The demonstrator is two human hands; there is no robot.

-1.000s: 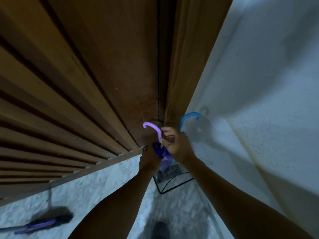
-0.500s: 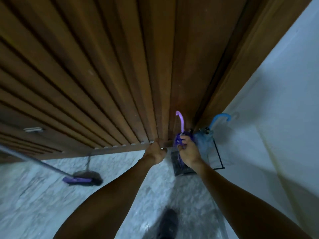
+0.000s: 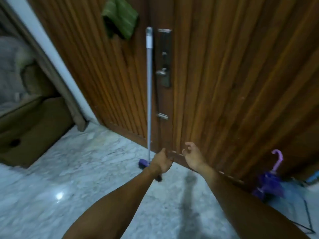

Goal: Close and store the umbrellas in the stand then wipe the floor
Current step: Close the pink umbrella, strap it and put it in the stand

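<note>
The left hand [image 3: 161,163] was curled near the foot of the mop handle [image 3: 148,94]; whether the fingers truly gripped the pole or only lay in front of it could not be told. The right hand [image 3: 192,156] hung empty beside it at three o'clock, fingers loosely bent, touching nothing.

The mop stood nearly upright against the wooden door [image 3: 224,83], its purple head [image 3: 143,163] on the floor at the left hand's nine o'clock. It looked light and stiff, the thin metal pole probably slick; a hold higher up, near the middle, would likely steer it better.

At four o'clock the purple umbrella [image 3: 269,183] stood closed in the wire stand [image 3: 309,219], crook upward.

The marble floor [image 3: 69,187] was glossy, possibly slippery. A green cloth [image 3: 120,16] hung on the door at twelve o'clock; a sofa [image 3: 31,118] sat at nine.
</note>
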